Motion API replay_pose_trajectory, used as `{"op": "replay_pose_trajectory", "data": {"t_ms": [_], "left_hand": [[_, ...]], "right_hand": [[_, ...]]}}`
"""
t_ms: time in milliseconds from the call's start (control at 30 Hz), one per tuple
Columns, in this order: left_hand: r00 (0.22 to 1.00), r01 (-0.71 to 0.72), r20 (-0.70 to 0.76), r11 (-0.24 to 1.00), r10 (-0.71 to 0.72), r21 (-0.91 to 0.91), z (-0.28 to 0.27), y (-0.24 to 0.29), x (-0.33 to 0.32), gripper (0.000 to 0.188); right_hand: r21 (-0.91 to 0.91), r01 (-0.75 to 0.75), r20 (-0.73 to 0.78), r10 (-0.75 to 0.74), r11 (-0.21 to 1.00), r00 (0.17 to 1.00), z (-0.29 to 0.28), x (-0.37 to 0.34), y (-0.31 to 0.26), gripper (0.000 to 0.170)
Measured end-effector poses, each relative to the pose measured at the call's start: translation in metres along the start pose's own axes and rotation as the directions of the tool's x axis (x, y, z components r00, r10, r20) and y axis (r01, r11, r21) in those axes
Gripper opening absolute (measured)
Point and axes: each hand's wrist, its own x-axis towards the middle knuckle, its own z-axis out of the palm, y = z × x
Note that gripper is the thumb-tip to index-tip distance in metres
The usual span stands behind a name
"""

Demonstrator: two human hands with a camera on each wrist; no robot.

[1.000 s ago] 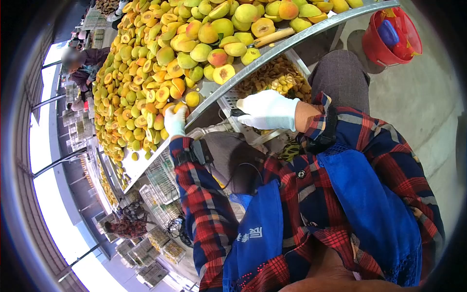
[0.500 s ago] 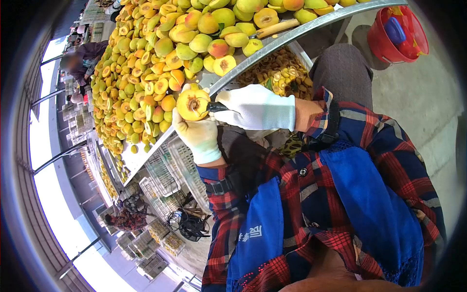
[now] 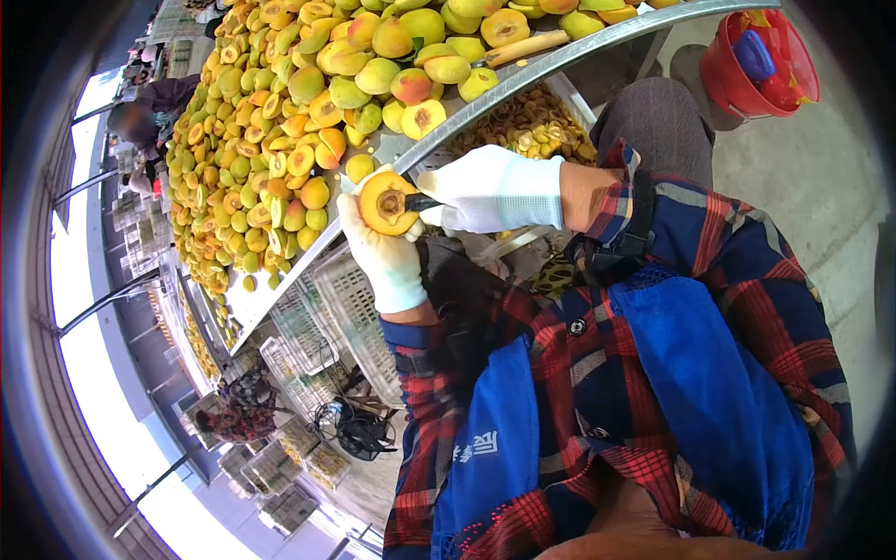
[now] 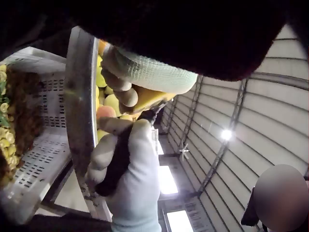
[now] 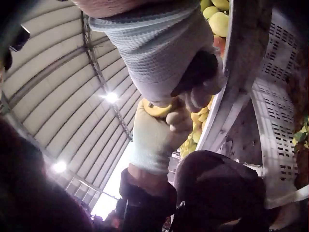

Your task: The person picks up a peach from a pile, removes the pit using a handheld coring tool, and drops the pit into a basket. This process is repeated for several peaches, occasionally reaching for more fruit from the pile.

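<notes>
My gloved left hand [image 3: 385, 261] holds a halved yellow peach [image 3: 373, 207], its cut face turned up and the brown pit hollow showing. My gloved right hand [image 3: 504, 191] grips a black-handled tool [image 3: 423, 203], its working end at the pit hollow. From the left wrist view, the dark handle [image 4: 116, 162] lies inside the right hand's curled fingers, and a thin metal tip meets the edge of the peach half [image 4: 149, 99]. In the right wrist view the peach half [image 5: 157, 110] sits in the left hand [image 5: 154, 142], just below the right hand.
Heaped peaches, many halved, cover the metal-edged table [image 3: 551, 67]. A wooden-handled tool [image 3: 525, 47] lies near its rim. Below stands a white crate [image 5: 275, 140] of scraps. A red bucket [image 3: 751, 89] is at right; plastic baskets [image 3: 359, 322] stand at left. Another person [image 3: 168, 103] is beyond the heap.
The left hand has taken a peach half from the heap and brought it back to the right hand. The tool has come to the pit, and the peach has tilted and shifted slightly.
</notes>
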Motion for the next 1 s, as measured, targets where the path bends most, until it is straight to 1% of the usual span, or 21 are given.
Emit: {"op": "replay_pose_trajectory", "data": {"t_ms": [67, 100, 167, 233, 267, 300, 333, 367, 433, 467, 500, 600, 667, 700, 767, 800, 833, 900, 933, 967, 1000], "left_hand": [[0.993, 0.113, -0.001, 0.971, -0.115, 0.209, -0.006, 0.003, 0.004, 0.056], [0.993, 0.116, -0.003, 0.972, -0.118, 0.205, -0.009, 0.006, 0.005, 0.056], [0.968, 0.154, 0.081, 0.813, -0.239, 0.561, -0.015, 0.013, 0.009, 0.059], [0.959, 0.158, 0.091, 0.775, -0.268, 0.612, -0.01, 0.02, 0.005, 0.063], [0.97, 0.138, 0.107, 0.857, -0.218, 0.496, -0.004, 0.023, -0.001, 0.066], [0.979, 0.11, 0.122, 0.923, -0.166, 0.369, 0.002, 0.024, -0.004, 0.069], [0.973, -0.057, 0.23, 0.942, -0.021, 0.331, -0.002, 0.019, -0.002, 0.076], [0.966, -0.256, 0.114, 0.915, 0.232, 0.311, 0.004, 0.003, -0.002, 0.072], [0.797, -0.544, 0.179, 0.557, 0.577, 0.628, 0.005, -0.011, -0.003, 0.061], [0.821, -0.505, 0.111, 0.62, 0.56, 0.6, 0.009, -0.018, -0.007, 0.052], [0.8, -0.514, 0.053, 0.636, 0.598, 0.576, 0.02, -0.019, -0.008, 0.046], [0.806, -0.471, 0.044, 0.595, 0.59, 0.651, 0.007, -0.019, 0.008, 0.046], [0.943, -0.322, 0.061, 0.85, 0.327, 0.417, 0.002, -0.016, 0.01, 0.054], [0.943, -0.323, 0.06, 0.85, 0.328, 0.417, 0.001, -0.016, 0.009, 0.054], [0.927, -0.363, 0.109, 0.793, 0.358, 0.489, 0.002, -0.016, 0.008, 0.061], [0.88, -0.446, 0.099, 0.736, 0.464, 0.509, 0.01, -0.017, 0.005, 0.06], [0.88, -0.446, 0.096, 0.737, 0.466, 0.508, 0.02, -0.015, 0.0, 0.06], [0.967, -0.248, -0.04, 0.966, 0.251, 0.07, 0.036, -0.007, -0.006, 0.059], [0.988, -0.144, -0.052, 0.989, 0.145, 0.018, 0.033, -0.009, 0.0, 0.059], [0.997, -0.078, -0.015, 0.996, 0.078, -0.03, 0.028, -0.011, 0.001, 0.06], [0.999, -0.039, -0.009, 0.998, 0.039, -0.052, 0.026, -0.011, -0.001, 0.06]], "right_hand": [[-0.053, -0.044, 0.176, 0.053, 0.998, 0.983, -0.013, 0.001, -0.002, 0.036], [-0.054, -0.046, 0.181, 0.055, 0.997, 0.982, -0.016, 0.001, -0.001, 0.036], [-0.101, -0.075, 0.346, 0.106, 0.992, 0.932, -0.018, 0.003, 0.001, 0.04], [-0.1, -0.053, 0.34, 0.084, 0.994, 0.937, -0.018, 0.003, 0.0, 0.045], [0.131, -0.282, 0.444, 0.198, 0.95, 0.874, -0.017, 0.005, -0.001, 0.044], [0.32, -0.502, 0.562, 0.266, 0.803, 0.783, -0.018, 0.007, -0.004, 0.043], [0.532, -0.626, 0.604, 0.262, 0.57, 0.752, -0.015, 0.007, -0.005, 0.04], [0.712, -0.701, 0.695, 0.104, 0.035, 0.711, 0.011, 0.007, 0.012, 0.04], [0.727, -0.668, 0.627, 0.243, 0.156, 0.74, -0.006, 0.002, -0.014, 0.043], [0.717, -0.642, 0.581, 0.275, 0.273, 0.766, -0.005, -0.001, -0.022, 0.045], [0.709, -0.654, 0.588, 0.291, 0.265, 0.755, -0.003, -0.003, -0.024, 0.047], [0.68, -0.64, 0.61, 0.209, 0.358, 0.764, -0.005, -0.004, -0.017, 0.049], [0.559, -0.632, 0.681, 0.139, 0.537, 0.719, -0.005, -0.002, -0.009, 0.048], [0.558, -0.632, 0.681, 0.137, 0.538, 0.719, -0.008, -0.003, -0.011, 0.048], [0.622, -0.744, 0.772, -0.033, 0.243, 0.634, -0.018, -0.007, -0.013, 0.046], [0.679, -0.732, 0.731, -0.137, 0.057, 0.668, -0.007, -0.011, -0.01, 0.044], [0.677, -0.733, 0.733, -0.137, 0.06, 0.666, -0.002, -0.015, -0.014, 0.044], [0.785, -0.614, 0.609, -0.081, -0.083, 0.789, 0.007, -0.016, -0.021, 0.047], [0.838, -0.546, 0.544, -0.079, -0.006, 0.835, 0.013, -0.016, -0.018, 0.044], [0.836, -0.548, 0.546, -0.083, -0.007, 0.834, 0.016, -0.018, -0.017, 0.044], [0.828, -0.527, 0.534, 0.014, 0.192, 0.845, 0.018, -0.019, -0.017, 0.043]]}}
